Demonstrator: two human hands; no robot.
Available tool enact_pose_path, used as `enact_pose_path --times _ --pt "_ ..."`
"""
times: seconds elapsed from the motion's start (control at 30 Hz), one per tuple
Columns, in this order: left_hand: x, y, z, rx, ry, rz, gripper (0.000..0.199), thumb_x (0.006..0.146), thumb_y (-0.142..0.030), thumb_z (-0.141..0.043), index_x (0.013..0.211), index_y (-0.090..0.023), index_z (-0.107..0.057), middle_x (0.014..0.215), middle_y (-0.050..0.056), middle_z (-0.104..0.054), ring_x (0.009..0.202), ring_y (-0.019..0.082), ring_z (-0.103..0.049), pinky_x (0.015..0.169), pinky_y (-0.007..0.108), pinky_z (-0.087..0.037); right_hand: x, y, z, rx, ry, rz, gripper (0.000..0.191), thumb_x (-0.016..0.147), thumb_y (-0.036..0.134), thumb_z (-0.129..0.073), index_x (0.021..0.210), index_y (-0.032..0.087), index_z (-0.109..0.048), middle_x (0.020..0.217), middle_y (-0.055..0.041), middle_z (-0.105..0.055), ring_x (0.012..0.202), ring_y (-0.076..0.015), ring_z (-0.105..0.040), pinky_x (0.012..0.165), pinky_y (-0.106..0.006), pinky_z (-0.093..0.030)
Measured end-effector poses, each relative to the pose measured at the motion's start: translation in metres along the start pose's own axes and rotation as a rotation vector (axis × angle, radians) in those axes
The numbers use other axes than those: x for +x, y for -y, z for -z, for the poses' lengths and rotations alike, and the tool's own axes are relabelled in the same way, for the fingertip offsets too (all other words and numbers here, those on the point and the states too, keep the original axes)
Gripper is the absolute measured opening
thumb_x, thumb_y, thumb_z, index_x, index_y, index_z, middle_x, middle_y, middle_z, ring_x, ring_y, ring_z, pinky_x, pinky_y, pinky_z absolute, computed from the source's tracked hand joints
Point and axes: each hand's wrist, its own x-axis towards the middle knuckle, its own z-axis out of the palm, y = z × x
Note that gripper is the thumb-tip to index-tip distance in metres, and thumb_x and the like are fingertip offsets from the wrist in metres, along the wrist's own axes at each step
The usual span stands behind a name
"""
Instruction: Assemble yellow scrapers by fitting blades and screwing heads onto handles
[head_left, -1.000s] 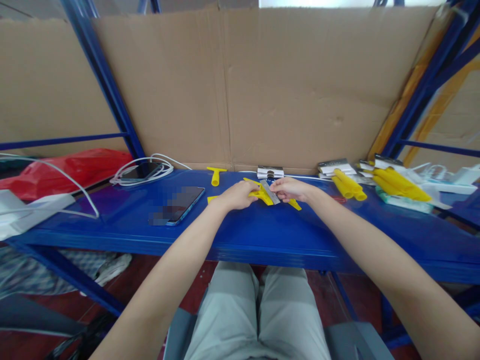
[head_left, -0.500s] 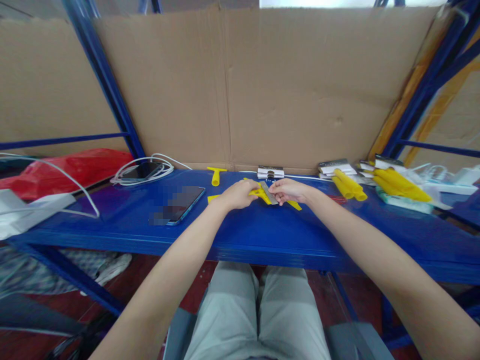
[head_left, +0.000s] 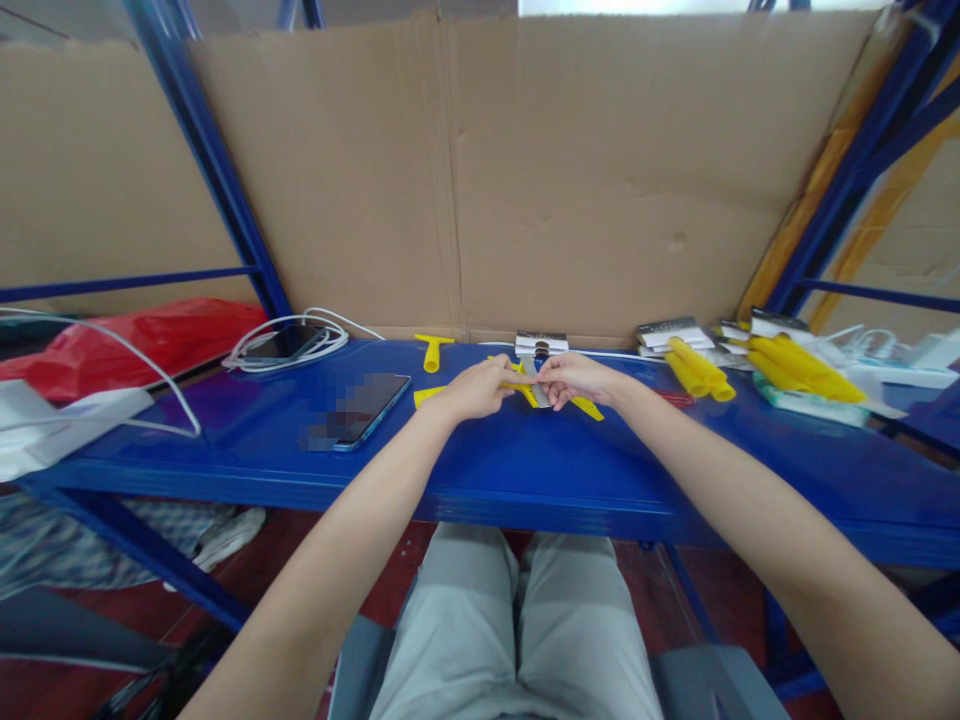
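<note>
Left hand [head_left: 480, 390] is pinching one yellow tool [head_left: 529, 396], right hand [head_left: 576, 380] one metal strip [head_left: 541, 397] between them — I'd steady both, fingertips off the edges. Past the left hand: one yellow T-piece [head_left: 432, 355], nearer phone [head_left: 375, 408] leftward. Right of the right — two yellow tubes [head_left: 694, 370], looks like.

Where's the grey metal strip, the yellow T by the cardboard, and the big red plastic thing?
Grey metal strip [head_left: 541, 397]: head view, its lower end.
Yellow T [head_left: 431, 358]: head view, its stem.
Red plastic thing [head_left: 154, 338]: head view, its middle.
</note>
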Motion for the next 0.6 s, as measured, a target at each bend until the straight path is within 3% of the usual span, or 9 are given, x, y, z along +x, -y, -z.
enact_pose_path --times 0.2,0.33,0.6 --pt "0.000 -0.002 0.001 0.008 -0.034 -0.015 0.042 0.084 -0.010 -0.048 0.119 -0.030 -0.060 0.093 0.004 -0.051 0.094 0.017 -0.052 0.083 0.029 -0.040 -0.007 0.002 0.005 0.066 0.081 0.055 0.011 0.079 0.010 -0.060 0.076 0.015 -0.051 0.051 0.0022 -0.059 0.044 -0.0093 -0.056 0.046 -0.022 -0.052" --pt "0.000 -0.006 0.004 0.042 -0.029 -0.003 0.040 0.085 -0.011 -0.047 0.118 -0.029 -0.061 0.092 0.004 -0.051 0.093 0.017 -0.051 0.082 0.029 -0.040 -0.009 0.000 0.009 0.030 0.175 0.019 0.012 0.074 0.014 -0.066 0.075 0.014 -0.054 0.055 0.0004 -0.062 0.045 -0.0088 -0.057 0.045 -0.020 -0.051" --pt "-0.002 -0.009 0.005 0.086 0.009 0.044 0.042 0.087 -0.013 -0.043 0.123 -0.031 -0.056 0.095 0.005 -0.049 0.095 0.018 -0.049 0.079 0.028 -0.040 -0.005 -0.004 0.010 -0.020 0.172 0.050 0.016 0.071 0.020 -0.069 0.069 0.014 -0.054 0.054 0.0003 -0.062 0.044 -0.0080 -0.057 0.044 -0.018 -0.048"
